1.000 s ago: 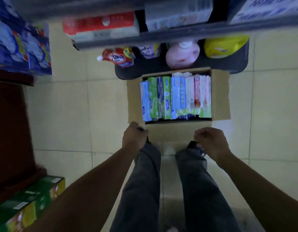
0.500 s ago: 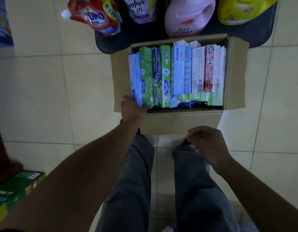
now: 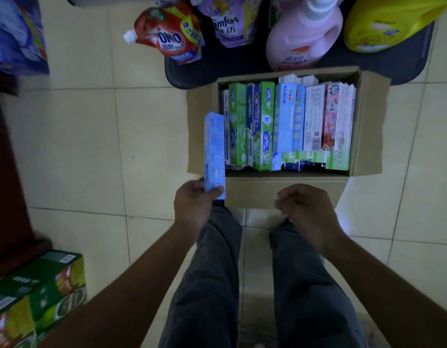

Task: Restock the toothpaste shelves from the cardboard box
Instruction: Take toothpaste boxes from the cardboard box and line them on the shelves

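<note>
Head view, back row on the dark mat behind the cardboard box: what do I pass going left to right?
Red detergent pouch → purple softener pouch → pink bottle → yellow bottle.

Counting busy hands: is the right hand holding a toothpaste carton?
No, the right hand is curled on nothing before the brown cardboard box; only the left hand grips a light blue toothpaste carton.

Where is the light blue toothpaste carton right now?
Head view, left of centre: the left hand pinches the near end of the light blue toothpaste carton, held over the left edge of the cardboard box beside the green cartons.
</note>
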Tool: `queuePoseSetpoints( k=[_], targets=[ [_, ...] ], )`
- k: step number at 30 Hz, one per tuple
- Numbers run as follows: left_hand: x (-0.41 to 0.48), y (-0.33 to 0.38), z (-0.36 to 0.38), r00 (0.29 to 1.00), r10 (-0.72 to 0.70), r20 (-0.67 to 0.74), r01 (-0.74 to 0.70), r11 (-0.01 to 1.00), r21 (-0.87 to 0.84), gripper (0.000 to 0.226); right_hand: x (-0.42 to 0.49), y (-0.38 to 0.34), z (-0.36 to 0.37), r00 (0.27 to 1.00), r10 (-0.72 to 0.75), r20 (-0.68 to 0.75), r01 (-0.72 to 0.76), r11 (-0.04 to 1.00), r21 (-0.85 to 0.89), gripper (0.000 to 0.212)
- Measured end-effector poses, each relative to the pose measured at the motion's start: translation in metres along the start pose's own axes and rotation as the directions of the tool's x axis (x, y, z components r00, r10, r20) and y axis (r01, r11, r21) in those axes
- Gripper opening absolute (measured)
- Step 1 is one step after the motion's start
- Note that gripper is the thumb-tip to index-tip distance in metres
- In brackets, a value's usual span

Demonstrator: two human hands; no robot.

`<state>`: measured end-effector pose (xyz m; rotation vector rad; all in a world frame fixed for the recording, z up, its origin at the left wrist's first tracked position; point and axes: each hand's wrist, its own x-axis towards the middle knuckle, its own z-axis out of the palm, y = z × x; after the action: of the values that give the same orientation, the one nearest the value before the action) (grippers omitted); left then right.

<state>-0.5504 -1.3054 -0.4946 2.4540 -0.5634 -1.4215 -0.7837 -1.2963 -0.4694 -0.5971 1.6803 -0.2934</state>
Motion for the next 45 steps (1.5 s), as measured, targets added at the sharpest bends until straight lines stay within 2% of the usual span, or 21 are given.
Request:
queuePoseSetpoints(
  k=[2, 4, 5, 7, 9, 11, 13, 15, 18, 20, 21, 23, 25, 27, 33, 39, 45],
  targets=[
    [-0.026, 0.004, -0.004, 0.992, -0.069, 0.101, 0.088, 0.977, -0.193, 0.025, -0.013, -0.005, 0.014, 0.989, -0.138, 0.061, 0.140, 0.990, -0.028, 0.039],
    [-0.049, 0.010, -0.004, 0.972, -0.147, 0.181, 0.195, 0.940, -0.281, 0.028, -0.026, -0.008, 0.023, 0.909, -0.391, 0.145, 0.405, 0.910, -0.090, 0.072],
    [-0.059, 0.013, -0.003, 0.962, -0.170, 0.213, 0.229, 0.928, -0.293, 0.027, -0.030, -0.009, 0.027, 0.847, -0.494, 0.198, 0.523, 0.840, -0.143, 0.080],
    [-0.078, 0.020, 0.000, 0.944, -0.174, 0.281, 0.256, 0.923, -0.288, 0.028, -0.036, -0.007, 0.031, 0.754, -0.594, 0.279, 0.654, 0.715, -0.247, 0.078],
    [-0.093, 0.025, 0.004, 0.947, -0.106, 0.304, 0.182, 0.956, -0.231, 0.045, -0.042, -0.005, 0.034, 0.724, -0.635, 0.268, 0.689, 0.646, -0.328, 0.069],
    [-0.103, 0.029, 0.004, 0.961, 0.040, 0.274, -0.013, 0.995, -0.098, 0.051, -0.047, -0.001, 0.034, 0.689, -0.693, 0.213, 0.713, 0.594, -0.372, 0.062],
    [-0.107, 0.034, 0.003, 0.928, 0.149, 0.342, -0.129, 0.988, -0.083, 0.049, -0.049, 0.005, 0.028, 0.681, -0.723, 0.115, 0.714, 0.621, -0.325, 0.060],
    [-0.095, 0.037, 0.002, 0.904, 0.179, 0.388, -0.136, 0.981, -0.137, 0.048, -0.050, 0.005, 0.016, 0.765, -0.641, -0.055, 0.625, 0.761, -0.176, 0.049],
    [-0.047, 0.034, 0.008, 0.973, 0.131, 0.191, -0.107, 0.986, -0.131, 0.032, -0.049, 0.005, 0.001, 0.869, -0.445, -0.217, 0.474, 0.874, 0.104, 0.032],
    [-0.003, 0.030, 0.020, 0.992, 0.121, 0.046, -0.123, 0.991, 0.051, 0.023, -0.045, 0.008, -0.011, 0.909, -0.295, -0.293, 0.382, 0.872, 0.306, 0.026],
    [0.016, 0.030, 0.028, 0.993, 0.120, 0.018, -0.121, 0.981, 0.148, 0.023, -0.044, 0.009, -0.018, 0.922, -0.227, -0.315, 0.344, 0.854, 0.392, 0.025],
    [0.049, 0.029, 0.046, 0.992, 0.099, 0.072, -0.116, 0.951, 0.286, 0.032, -0.042, 0.011, -0.031, 0.938, -0.146, -0.315, 0.294, 0.818, 0.495, 0.029],
    [0.071, 0.027, 0.063, 0.976, 0.155, 0.156, -0.205, 0.898, 0.389, 0.034, -0.041, 0.012, -0.040, 0.947, -0.124, -0.297, 0.272, 0.801, 0.533, 0.023],
    [0.079, 0.027, 0.079, 0.958, 0.224, 0.181, -0.281, 0.862, 0.422, 0.034, -0.040, 0.012, -0.046, 0.955, -0.092, -0.282, 0.245, 0.781, 0.575, 0.017],
    [0.082, 0.020, 0.089, 0.967, 0.238, 0.088, -0.254, 0.878, 0.406, 0.028, -0.041, 0.014, -0.051, 0.951, -0.061, -0.304, 0.225, 0.813, 0.538, 0.017],
    [0.024, 0.021, 0.033, 0.962, 0.271, -0.018, -0.256, 0.928, 0.271, 0.019, -0.064, -0.008, -0.061, 0.939, -0.084, -0.332, 0.258, 0.812, 0.523, 0.016],
    [-0.075, 0.043, -0.055, 0.900, 0.436, -0.023, -0.421, 0.881, 0.214, 0.016, -0.118, -0.053, -0.080, 0.925, -0.154, -0.348, 0.321, 0.808, 0.495, 0.015]
  ],
)
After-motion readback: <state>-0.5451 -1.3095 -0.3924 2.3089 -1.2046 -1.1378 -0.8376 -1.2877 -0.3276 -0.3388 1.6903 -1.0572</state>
